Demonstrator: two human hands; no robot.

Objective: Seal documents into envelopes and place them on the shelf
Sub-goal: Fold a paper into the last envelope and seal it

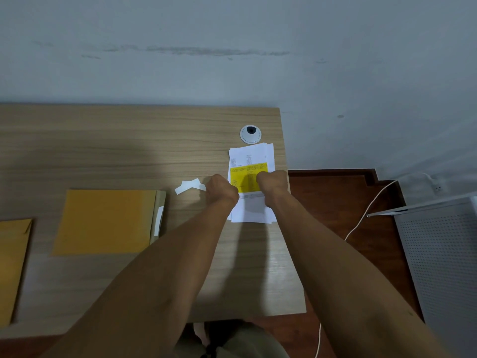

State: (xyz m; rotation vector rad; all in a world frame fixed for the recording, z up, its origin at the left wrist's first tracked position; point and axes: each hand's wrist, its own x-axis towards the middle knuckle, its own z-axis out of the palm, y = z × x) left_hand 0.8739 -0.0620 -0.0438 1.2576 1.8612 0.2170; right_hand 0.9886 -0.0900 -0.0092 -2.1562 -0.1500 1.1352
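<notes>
I am working both hands at the stack of documents point(251, 161) that is lying near the right edge of the table point(103, 140), toward its far right corner. My left hand point(221, 189) is curling at the stack's left edge and my right hand point(273, 182) at its right edge, either side of the yellow sheet point(248, 174) on top; the fingers are bent under the knuckles, so I am reading both as gripping the paper, though the fingertips themselves are hidden from me. To do this step well, I am judging that I should be gathering only the sheets meant for one envelope, squaring their edges between the two hands before lifting, and keeping the pinch even so the loose pages underneath are not fanning out or sliding off the table's right edge, which is just beside them. Both forearms are reaching straight forward, nearly parallel, wrists bent down and the backs of the hands facing me. Just left of my left hand, a peeled white backing strip point(190, 186) is lying on the wood. Further left, toward the middle of the table, a brown envelope point(105, 220) is lying flat with its flap open on the side nearest the papers, where I judge the sheets should be going next. Another envelope point(13, 264) is lying at the left edge. A round cable grommet point(250, 134) is sitting just beyond the stack.
</notes>
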